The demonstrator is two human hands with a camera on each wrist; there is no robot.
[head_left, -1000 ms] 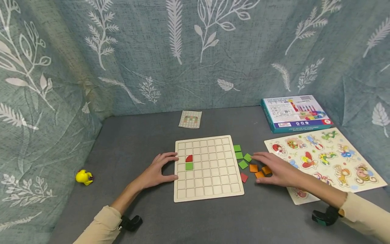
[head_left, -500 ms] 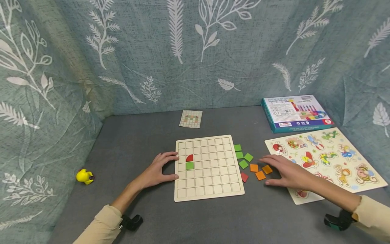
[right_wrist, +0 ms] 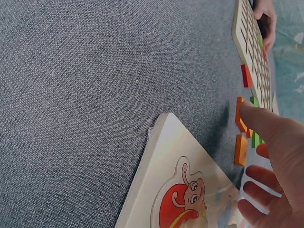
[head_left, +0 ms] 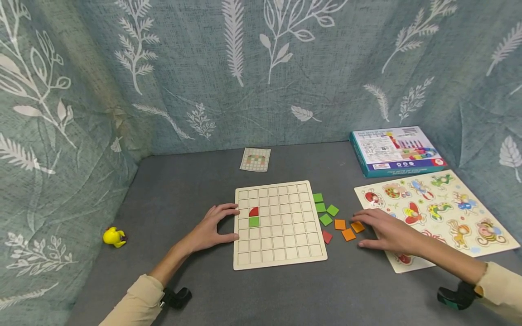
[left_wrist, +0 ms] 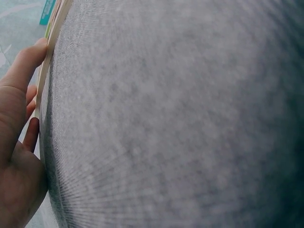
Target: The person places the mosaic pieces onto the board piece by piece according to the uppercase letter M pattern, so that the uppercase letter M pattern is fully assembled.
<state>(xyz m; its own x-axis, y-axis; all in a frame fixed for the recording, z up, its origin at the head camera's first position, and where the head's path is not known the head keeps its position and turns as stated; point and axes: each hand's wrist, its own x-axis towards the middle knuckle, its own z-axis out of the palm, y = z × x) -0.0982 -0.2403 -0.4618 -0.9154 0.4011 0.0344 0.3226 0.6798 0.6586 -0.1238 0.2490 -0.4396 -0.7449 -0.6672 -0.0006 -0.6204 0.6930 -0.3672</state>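
In the head view, a wooden grid board [head_left: 285, 224] lies mid-table. In its left part sit a red quarter-round tile [head_left: 254, 211] and, just below, a green square tile [head_left: 254, 221]. My left hand [head_left: 207, 230] touches the board's left edge with thumb and fingertips. Right of the board lie several loose green tiles [head_left: 326, 219], a red tile [head_left: 327, 237] and orange tiles [head_left: 348, 234]. My right hand [head_left: 387, 232] hovers beside the rightmost orange tile [head_left: 357, 227], its fingers loosely bent around nothing. Whether a fingertip touches that tile, I cannot tell.
Partly under the right forearm lies a wooden animal puzzle [head_left: 438, 210]. Behind it is a teal and white box [head_left: 397, 151]. A small pattern card [head_left: 255, 159] lies beyond the board, and a yellow toy [head_left: 113, 237] at far left. A patterned curtain [head_left: 253, 68] hangs behind.
My right hand has drawn back to the right, uncovering the orange tiles, and has settled near the rightmost one. The left hand and the board have stayed put.
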